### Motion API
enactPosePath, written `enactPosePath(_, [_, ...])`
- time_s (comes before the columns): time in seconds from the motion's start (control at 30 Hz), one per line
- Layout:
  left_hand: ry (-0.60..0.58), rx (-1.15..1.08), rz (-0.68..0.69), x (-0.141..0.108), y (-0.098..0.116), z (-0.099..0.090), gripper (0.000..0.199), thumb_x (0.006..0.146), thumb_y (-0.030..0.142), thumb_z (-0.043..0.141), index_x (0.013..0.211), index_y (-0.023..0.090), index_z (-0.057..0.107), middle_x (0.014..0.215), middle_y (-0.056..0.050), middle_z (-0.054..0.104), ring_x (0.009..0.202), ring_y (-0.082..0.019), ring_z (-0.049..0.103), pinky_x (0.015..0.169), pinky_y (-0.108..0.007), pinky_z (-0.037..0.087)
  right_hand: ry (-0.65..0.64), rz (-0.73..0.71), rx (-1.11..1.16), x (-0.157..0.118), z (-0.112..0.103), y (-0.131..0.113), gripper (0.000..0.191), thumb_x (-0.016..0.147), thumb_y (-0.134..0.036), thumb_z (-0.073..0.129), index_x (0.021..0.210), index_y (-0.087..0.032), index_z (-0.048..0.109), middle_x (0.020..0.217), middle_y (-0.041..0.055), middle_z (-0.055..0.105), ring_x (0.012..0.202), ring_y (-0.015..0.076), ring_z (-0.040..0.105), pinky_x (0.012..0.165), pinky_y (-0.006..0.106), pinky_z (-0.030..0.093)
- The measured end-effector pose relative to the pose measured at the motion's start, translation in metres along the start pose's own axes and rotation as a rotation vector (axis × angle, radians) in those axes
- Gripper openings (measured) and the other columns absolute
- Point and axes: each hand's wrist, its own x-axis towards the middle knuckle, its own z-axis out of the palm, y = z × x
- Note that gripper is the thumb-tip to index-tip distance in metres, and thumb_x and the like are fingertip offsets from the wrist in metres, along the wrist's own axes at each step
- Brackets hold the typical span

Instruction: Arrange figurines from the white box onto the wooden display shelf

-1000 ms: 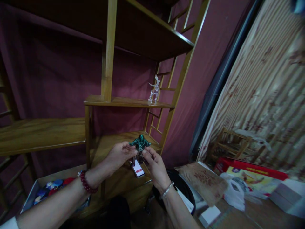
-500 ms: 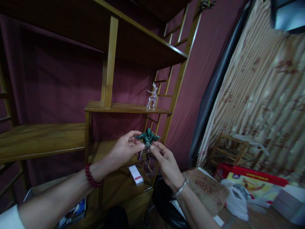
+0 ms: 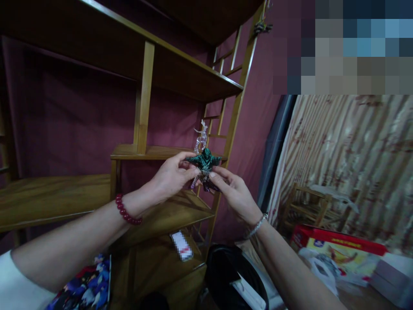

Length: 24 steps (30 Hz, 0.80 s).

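My left hand [image 3: 172, 175] and my right hand [image 3: 234, 194] pinch a dark green metallic monster figurine [image 3: 204, 162] between their fingertips, one from each side. Its purple-tinged legs hang below my fingers. Just behind it, a clear glass deer figurine [image 3: 201, 138] stands on a wooden shelf [image 3: 142, 152], partly hidden by the green figure. I cannot tell whether the two figures touch. A red bead bracelet [image 3: 127, 210] circles my left wrist, and a silver chain bracelet [image 3: 256, 226] circles my right.
A phone [image 3: 181, 245] with a blurred screen lies on the lower shelf [image 3: 167, 219] below my hands. A black round container [image 3: 230, 275] stands under my right forearm. Further right are a red box [image 3: 335, 243], a white plastic bag [image 3: 318, 267], a white box [image 3: 390, 275] and a striped curtain [image 3: 348, 159].
Both hands have carried the green figurine upward, from above the phone to the level of the glass deer's shelf. The view has tilted and the phone now lies well below my hands.
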Motion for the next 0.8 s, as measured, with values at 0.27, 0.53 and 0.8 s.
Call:
enactPosePath(0.27, [0.037,0.011,0.091,0.025,0.023,-0.007,0.037,0.070,0.007,0.056,0.105,0.014,0.049,0.078,-0.002,0.059,0.056,-0.007,0.055,0.059,-0.024,0.047,0.031,-0.045,0.012,0.043,0.006,-0.022,0.028,0.056,-0.024,0.073,0.080,-0.014,0.062,0.069,0.0021,0.065,0.062,0.0119,0.058,0.063,0.026,0.044])
enactPosePath(0.53, [0.212,0.117,0.123,0.057,0.030,-0.019,0.031,0.070,0.002,0.053,0.099,0.011,0.047,0.072,-0.002,0.059,0.051,-0.006,0.054,0.055,-0.021,0.045,-0.002,-0.118,-0.016,0.089,0.021,-0.025,0.023,0.052,-0.021,0.072,0.070,-0.013,0.060,0.060,-0.0012,0.062,0.052,0.0083,0.053,0.053,0.021,0.041])
enactPosePath(0.8, [0.385,0.141,0.125,0.084,0.020,-0.037,0.017,0.060,0.005,0.060,0.073,0.011,0.052,0.058,0.000,0.055,0.046,-0.007,0.050,0.051,-0.021,0.041,-0.012,-0.131,-0.084,0.133,0.037,-0.008,0.025,0.050,-0.026,0.072,0.065,-0.013,0.056,0.051,-0.0042,0.055,0.045,0.0068,0.047,0.048,0.021,0.037])
